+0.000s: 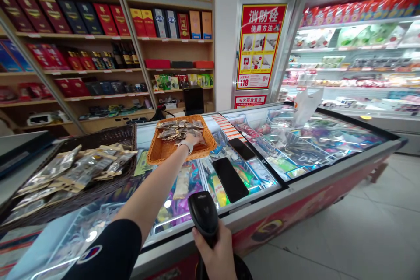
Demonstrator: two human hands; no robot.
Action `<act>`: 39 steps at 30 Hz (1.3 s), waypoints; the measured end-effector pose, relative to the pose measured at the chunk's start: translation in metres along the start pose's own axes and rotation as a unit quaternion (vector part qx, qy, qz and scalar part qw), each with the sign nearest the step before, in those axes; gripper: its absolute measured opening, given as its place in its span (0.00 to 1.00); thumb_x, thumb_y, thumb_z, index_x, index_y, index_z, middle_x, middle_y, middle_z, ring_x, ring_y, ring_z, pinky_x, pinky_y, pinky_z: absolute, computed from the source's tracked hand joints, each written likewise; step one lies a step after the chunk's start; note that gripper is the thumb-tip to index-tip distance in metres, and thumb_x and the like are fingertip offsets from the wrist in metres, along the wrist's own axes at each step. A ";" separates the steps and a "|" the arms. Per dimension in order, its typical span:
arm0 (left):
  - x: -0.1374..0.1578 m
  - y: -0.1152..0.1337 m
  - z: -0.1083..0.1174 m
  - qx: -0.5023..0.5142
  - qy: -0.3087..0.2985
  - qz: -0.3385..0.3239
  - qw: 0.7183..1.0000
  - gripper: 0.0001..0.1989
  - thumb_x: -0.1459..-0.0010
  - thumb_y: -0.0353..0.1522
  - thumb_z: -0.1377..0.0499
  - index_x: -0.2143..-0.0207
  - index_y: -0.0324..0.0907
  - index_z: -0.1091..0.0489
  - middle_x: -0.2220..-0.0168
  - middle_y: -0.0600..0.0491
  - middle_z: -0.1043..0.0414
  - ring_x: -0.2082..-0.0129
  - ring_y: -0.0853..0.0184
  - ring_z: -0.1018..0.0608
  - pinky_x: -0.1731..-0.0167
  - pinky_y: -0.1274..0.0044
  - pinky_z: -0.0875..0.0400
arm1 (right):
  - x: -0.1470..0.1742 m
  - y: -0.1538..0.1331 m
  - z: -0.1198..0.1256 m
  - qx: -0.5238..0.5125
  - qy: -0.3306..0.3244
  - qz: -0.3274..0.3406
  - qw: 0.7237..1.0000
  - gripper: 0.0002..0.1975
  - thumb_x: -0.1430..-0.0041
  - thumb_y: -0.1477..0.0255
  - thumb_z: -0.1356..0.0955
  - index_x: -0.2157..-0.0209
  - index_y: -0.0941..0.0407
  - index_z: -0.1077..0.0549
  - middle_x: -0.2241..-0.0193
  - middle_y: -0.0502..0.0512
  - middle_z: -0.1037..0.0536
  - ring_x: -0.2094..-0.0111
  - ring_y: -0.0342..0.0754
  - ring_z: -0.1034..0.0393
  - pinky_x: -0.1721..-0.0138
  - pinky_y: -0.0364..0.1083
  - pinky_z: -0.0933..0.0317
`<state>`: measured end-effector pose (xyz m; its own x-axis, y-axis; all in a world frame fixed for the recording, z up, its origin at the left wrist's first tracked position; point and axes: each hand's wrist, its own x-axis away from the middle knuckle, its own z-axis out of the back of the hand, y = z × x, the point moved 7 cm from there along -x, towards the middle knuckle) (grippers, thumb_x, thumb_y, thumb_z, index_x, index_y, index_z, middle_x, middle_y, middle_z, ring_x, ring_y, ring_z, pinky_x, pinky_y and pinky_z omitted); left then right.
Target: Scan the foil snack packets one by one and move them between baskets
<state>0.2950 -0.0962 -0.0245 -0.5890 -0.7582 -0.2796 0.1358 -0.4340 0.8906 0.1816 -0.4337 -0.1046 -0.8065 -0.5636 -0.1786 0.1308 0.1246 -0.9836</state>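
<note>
My left arm reaches across the freezer to an orange wicker basket point(154, 151) with small clear-and-brown packets point(177, 127) in it. My left hand point(196, 138), with a pale band at the wrist, is over the packets at the basket's right side. Its fingers are too small and partly hidden to show whether they grip one. In my right hand point(218, 253) is a black handheld barcode scanner point(202, 212), held upright by its handle near the freezer's front edge. Two dark phones, the nearer one point(230, 179) larger than the farther one point(242, 148), lie on the glass.
A dark brown wicker tray point(129, 138) of larger packets point(82, 168) stands at left. Under the freezer's glass top point(177, 218) are frozen goods. A clear plastic bag point(305, 107) stands at the far right. Shelves of boxes point(105, 19) line the back wall.
</note>
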 end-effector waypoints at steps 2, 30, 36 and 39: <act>0.004 -0.005 -0.002 0.008 -0.028 0.065 0.997 0.11 0.48 0.33 0.30 0.72 0.38 0.29 0.75 0.50 0.29 0.73 0.65 0.27 0.67 0.70 0.29 | 0.000 -0.003 0.001 0.007 0.004 0.002 1.000 0.15 0.45 0.60 0.27 0.67 0.59 0.17 0.75 0.57 0.18 0.73 0.55 0.24 0.70 0.45 0.31; 0.295 -0.059 0.224 0.211 0.191 0.073 0.956 0.30 0.43 0.51 0.39 0.47 0.41 0.36 0.67 0.53 0.26 0.77 0.69 0.25 0.77 0.77 0.36 | 0.057 -0.062 -0.129 0.040 -0.187 0.056 0.980 0.15 0.43 0.61 0.27 0.63 0.58 0.19 0.70 0.56 0.16 0.69 0.54 0.22 0.67 0.46 0.30; 0.295 -0.061 0.222 0.192 0.188 0.060 0.961 0.27 0.40 0.49 0.41 0.46 0.42 0.37 0.56 0.48 0.26 0.76 0.70 0.26 0.77 0.77 0.35 | 0.060 -0.059 -0.132 0.061 -0.186 0.038 0.980 0.16 0.44 0.59 0.27 0.65 0.58 0.20 0.72 0.56 0.16 0.69 0.56 0.21 0.67 0.47 0.30; 0.294 -0.060 0.222 0.184 0.184 0.054 0.964 0.26 0.39 0.49 0.42 0.46 0.42 0.37 0.58 0.49 0.26 0.76 0.70 0.26 0.77 0.77 0.33 | 0.061 -0.064 -0.135 0.059 -0.189 0.048 0.979 0.15 0.44 0.60 0.27 0.64 0.58 0.19 0.71 0.56 0.15 0.68 0.56 0.21 0.66 0.47 0.29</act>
<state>-0.0631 -0.1848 -0.0807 -0.2547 -0.9402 -0.2260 -0.1508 -0.1923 0.9697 0.0460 -0.3655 -0.0494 -0.5187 -0.8191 -0.2451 0.2790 0.1088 -0.9541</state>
